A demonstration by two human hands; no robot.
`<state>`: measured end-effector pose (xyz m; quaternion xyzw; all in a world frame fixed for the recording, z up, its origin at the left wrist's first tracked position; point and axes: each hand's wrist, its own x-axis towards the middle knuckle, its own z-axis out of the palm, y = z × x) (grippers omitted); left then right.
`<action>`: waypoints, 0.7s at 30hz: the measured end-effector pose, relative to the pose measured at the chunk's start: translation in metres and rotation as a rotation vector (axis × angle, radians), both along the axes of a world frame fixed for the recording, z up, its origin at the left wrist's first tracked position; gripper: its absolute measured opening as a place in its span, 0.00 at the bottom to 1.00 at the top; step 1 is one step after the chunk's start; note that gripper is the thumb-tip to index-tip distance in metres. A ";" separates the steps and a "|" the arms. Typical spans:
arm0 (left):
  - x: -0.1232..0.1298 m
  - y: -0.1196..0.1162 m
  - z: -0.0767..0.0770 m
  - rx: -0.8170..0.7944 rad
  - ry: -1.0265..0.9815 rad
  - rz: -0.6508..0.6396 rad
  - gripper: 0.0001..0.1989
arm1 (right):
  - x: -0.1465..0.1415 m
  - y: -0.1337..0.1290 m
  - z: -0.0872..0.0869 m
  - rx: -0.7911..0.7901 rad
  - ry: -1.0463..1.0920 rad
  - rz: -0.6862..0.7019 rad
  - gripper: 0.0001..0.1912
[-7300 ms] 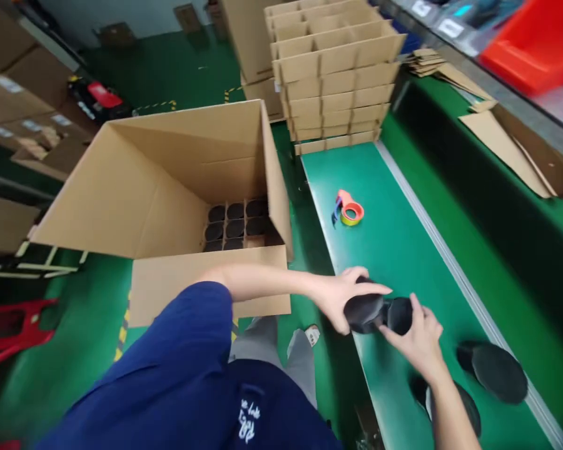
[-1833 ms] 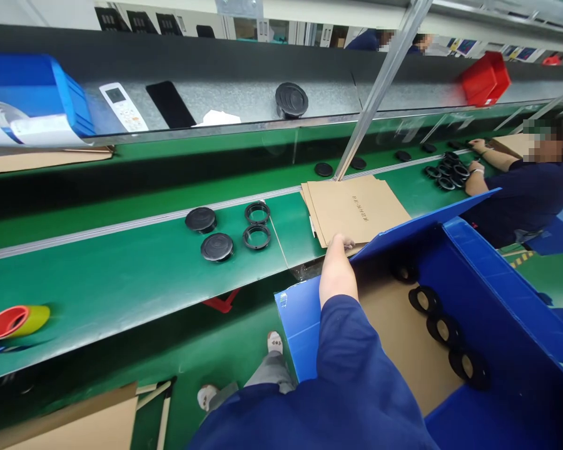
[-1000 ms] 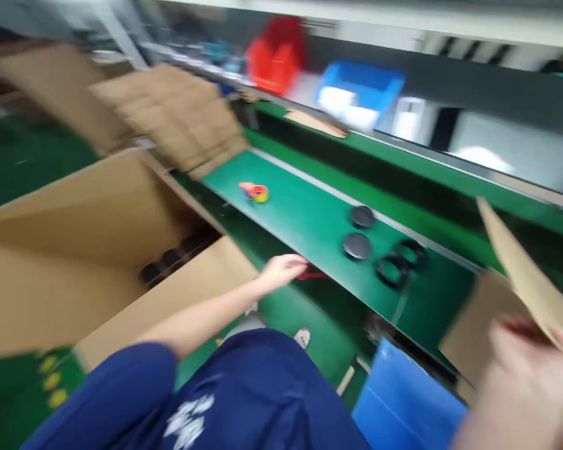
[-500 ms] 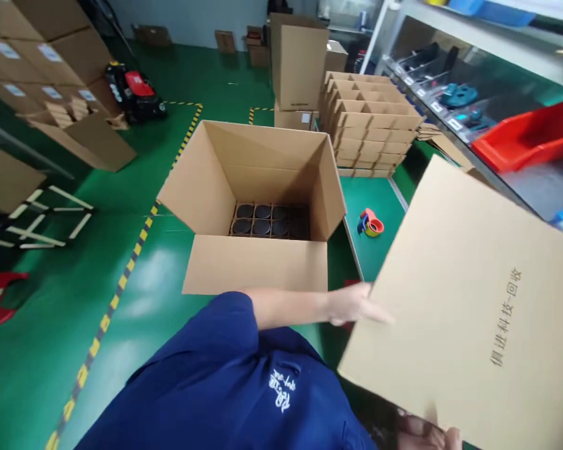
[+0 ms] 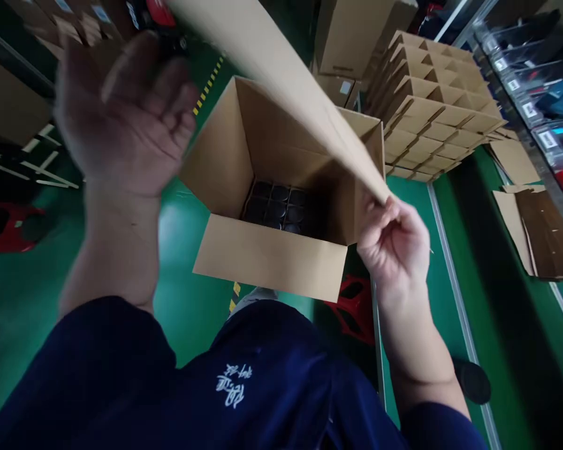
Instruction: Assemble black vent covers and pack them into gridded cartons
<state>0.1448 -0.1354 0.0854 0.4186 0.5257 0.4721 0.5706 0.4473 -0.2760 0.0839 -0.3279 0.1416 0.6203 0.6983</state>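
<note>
A flat cardboard sheet, seen nearly edge-on and blurred, slants above an open carton. My right hand pinches the sheet's near right corner between thumb and fingers, beside the carton's right wall. To the left, my left hand is raised with its palm showing and fingers apart and slightly curled; nothing is in it. Down in the carton, several dark round-topped items sit in cardboard divider cells. Shadow hides the cells on the carton's right side.
Stacked cardboard dividers stand behind the carton at right. Shelving with clear bins runs along the right. A red stool is below the carton's right corner; another red plastic piece lies at far left. Flattened cardboard lies at right.
The cardboard sheet has moved from the right to above the carton and turned nearly edge-on. My left hand has let go of it and moved left. The view has tilted down.
</note>
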 end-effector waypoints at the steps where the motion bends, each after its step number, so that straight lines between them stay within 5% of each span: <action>1: -0.009 0.007 -0.004 0.106 -0.004 0.005 0.39 | -0.003 0.020 0.011 0.014 0.164 -0.034 0.11; 4: -0.029 0.019 -0.033 0.182 0.053 0.049 0.28 | -0.003 0.067 0.016 0.042 0.545 -0.113 0.14; 7: -0.041 0.031 -0.076 0.111 0.015 0.088 0.13 | 0.002 0.111 -0.020 0.043 0.530 -0.026 0.14; 11: -0.043 0.063 -0.137 0.047 -0.113 0.082 0.08 | 0.003 0.177 -0.093 -0.001 0.237 0.173 0.14; 15: -0.037 0.098 -0.179 -0.061 -0.174 0.104 0.13 | -0.012 0.230 -0.174 -0.190 0.033 0.194 0.12; 21: -0.023 0.123 -0.226 -0.129 -0.111 0.102 0.16 | -0.052 0.236 -0.306 -0.560 -0.190 0.312 0.07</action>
